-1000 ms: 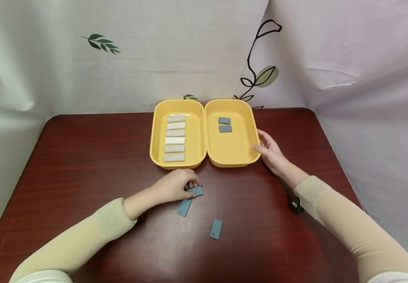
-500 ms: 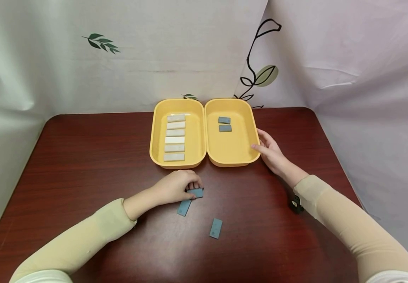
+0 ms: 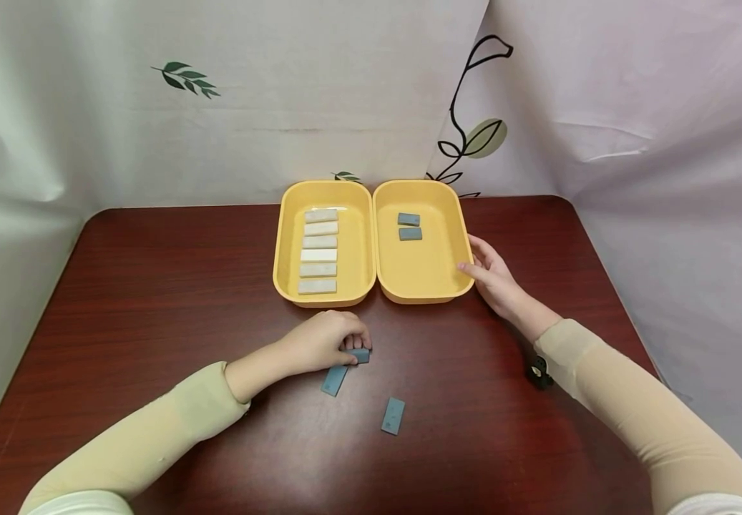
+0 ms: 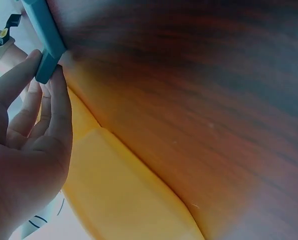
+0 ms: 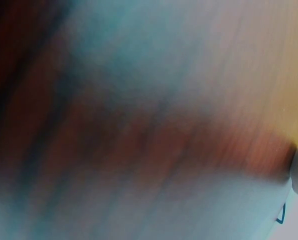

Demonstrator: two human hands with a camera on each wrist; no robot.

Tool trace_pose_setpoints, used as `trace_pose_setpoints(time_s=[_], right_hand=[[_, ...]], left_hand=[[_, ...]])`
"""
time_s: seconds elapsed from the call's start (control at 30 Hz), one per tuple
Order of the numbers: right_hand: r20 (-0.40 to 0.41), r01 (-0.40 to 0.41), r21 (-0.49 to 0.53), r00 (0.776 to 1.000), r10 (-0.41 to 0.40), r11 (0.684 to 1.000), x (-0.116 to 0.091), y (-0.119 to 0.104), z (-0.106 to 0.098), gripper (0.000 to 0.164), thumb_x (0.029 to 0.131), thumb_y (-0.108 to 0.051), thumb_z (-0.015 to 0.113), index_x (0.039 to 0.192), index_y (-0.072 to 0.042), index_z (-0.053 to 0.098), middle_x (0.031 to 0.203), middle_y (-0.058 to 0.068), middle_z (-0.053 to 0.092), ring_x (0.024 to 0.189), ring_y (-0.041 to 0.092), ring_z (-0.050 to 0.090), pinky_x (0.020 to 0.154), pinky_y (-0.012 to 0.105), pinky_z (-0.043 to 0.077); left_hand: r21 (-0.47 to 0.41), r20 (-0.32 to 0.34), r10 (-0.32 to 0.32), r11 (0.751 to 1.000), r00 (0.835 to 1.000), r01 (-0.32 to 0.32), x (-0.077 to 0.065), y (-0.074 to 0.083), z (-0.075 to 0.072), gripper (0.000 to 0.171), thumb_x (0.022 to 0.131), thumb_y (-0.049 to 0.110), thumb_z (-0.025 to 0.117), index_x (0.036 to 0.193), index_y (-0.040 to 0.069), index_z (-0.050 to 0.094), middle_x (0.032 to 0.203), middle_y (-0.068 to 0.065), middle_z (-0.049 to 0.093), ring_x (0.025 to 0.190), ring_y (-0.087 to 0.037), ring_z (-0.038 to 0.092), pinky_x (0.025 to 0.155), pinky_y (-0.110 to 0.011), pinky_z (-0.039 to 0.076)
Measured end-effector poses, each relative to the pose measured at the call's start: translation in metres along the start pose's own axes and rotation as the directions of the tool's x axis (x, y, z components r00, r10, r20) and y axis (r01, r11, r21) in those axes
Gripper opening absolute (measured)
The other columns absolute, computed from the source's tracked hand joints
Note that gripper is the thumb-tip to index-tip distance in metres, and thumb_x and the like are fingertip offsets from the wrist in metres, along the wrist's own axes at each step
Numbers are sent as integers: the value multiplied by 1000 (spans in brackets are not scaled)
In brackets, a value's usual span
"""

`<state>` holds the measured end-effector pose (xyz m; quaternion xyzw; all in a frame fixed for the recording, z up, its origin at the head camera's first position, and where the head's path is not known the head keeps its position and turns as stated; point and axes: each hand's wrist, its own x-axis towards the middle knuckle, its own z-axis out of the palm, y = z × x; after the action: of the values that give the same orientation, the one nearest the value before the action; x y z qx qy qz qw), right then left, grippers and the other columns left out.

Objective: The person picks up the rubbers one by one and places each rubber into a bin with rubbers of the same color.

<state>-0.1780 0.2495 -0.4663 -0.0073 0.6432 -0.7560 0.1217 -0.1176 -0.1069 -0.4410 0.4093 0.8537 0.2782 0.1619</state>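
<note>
My left hand (image 3: 321, 342) pinches a blue-grey rectangular tile (image 3: 361, 355) between thumb and fingers, just in front of the left yellow tray (image 3: 278, 250). In the left wrist view the pinched tile (image 4: 48, 67) shows at the fingertips. Right beside it on the table lies a second blue-grey tile (image 3: 334, 380), its far end by my thumb. A third blue-grey tile (image 3: 393, 415) lies apart, nearer the front. My right hand (image 3: 496, 277) grips the right side of the right yellow tray (image 3: 418, 295), thumb over the rim and fingers outside. The right wrist view is mostly blurred table.
Several whitish tiles (image 3: 318, 255) form a column in the left tray. Two blue-grey tiles (image 3: 410, 234) lie near the back of the right tray. The trays stand side by side at the back of the dark red table (image 3: 171, 286), before a patterned curtain (image 3: 319, 93).
The tile in my left hand has tipped from lying nearly flat to showing its edge, and the fingers have shifted slightly forward. The right hand and the trays have stayed in place.
</note>
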Motion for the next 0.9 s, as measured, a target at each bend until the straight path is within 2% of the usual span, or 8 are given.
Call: trace_pose_setpoints(time_s=[0.2, 0.37, 0.47, 0.63, 0.9], right_hand=[[-5, -4, 0, 1000, 4, 1000, 0, 0, 0, 70, 101, 8, 51, 165, 0, 24, 147, -5, 46, 131, 9, 51, 98, 15, 52], [-5, -3, 7, 1000, 3, 1000, 0, 0, 1, 69, 100, 9, 51, 164, 0, 25, 147, -4, 47, 131, 9, 51, 98, 15, 52], [-4, -1, 7, 1000, 1, 1000, 0, 0, 1, 69, 100, 9, 51, 164, 0, 26, 147, -4, 47, 130, 9, 52, 98, 15, 52], [-4, -2, 5, 1000, 2, 1000, -1, 0, 0, 70, 100, 8, 51, 164, -1, 25, 147, -3, 47, 130, 10, 52, 98, 15, 52], [2, -3, -6, 1000, 3, 1000, -1, 0, 0, 70, 101, 8, 51, 165, 0, 24, 147, -3, 47, 130, 9, 52, 98, 15, 52]], left_hand=[[-10, -1, 24, 1000, 1000, -24, 2, 6, -3, 21, 81, 7, 92, 97, 14, 79, 92, 3, 74, 80, -4, 65, 74, -18, 54], [-6, 23, 63, 998, 998, -63, 5, 16, -12, 21, 82, 9, 91, 97, 15, 80, 92, 5, 74, 80, -2, 65, 74, -17, 54], [4, 28, 96, 995, 995, -96, 7, 24, -21, 20, 83, 9, 91, 98, 15, 80, 92, 6, 74, 80, -3, 64, 75, -17, 54], [3, -4, 143, 990, 990, -142, 13, 36, -40, 19, 84, 9, 90, 99, 16, 80, 93, 7, 74, 81, -4, 64, 75, -18, 55], [-29, -67, 171, 984, 983, -173, 28, 46, -73, 18, 87, 7, 87, 103, 13, 81, 97, 3, 74, 84, -7, 66, 78, -20, 58]])
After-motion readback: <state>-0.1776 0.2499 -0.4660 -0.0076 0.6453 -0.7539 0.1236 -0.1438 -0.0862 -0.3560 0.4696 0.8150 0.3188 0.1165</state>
